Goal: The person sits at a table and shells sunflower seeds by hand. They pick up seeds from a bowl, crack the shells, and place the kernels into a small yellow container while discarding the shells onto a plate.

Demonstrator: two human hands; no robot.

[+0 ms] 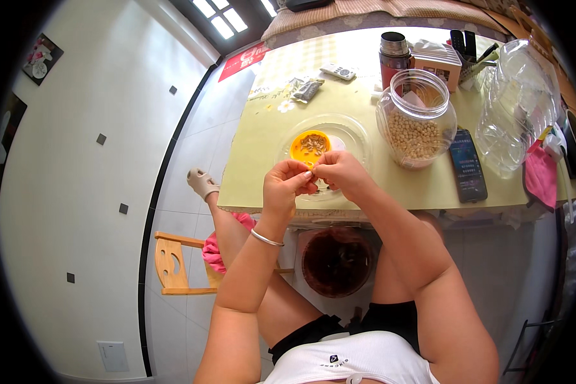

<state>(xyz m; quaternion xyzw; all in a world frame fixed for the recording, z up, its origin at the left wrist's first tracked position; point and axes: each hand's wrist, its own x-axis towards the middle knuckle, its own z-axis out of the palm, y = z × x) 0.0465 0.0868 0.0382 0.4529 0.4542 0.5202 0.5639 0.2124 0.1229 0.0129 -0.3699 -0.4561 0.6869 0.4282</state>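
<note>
My left hand (288,181) and my right hand (340,171) meet over the near side of a clear round plastic tray (363,144). Both have thumb and fingers pinched together at the same spot. Whatever sits between the fingertips is too small to make out. Just beyond the hands, a small yellow dish (296,152) rests on the tray with several brown, seed-like pieces (314,144) in it. My fingers partly hide its near edge. A silver bangle circles my left wrist.
Right of the tray stands a clear jar (416,131) of beige round pieces, beside a dark phone (468,168). Behind are a thermos (393,61) and tissue box (436,64); a large clear plastic container (518,96) is farther right. A dark bin (337,262) sits below the table edge.
</note>
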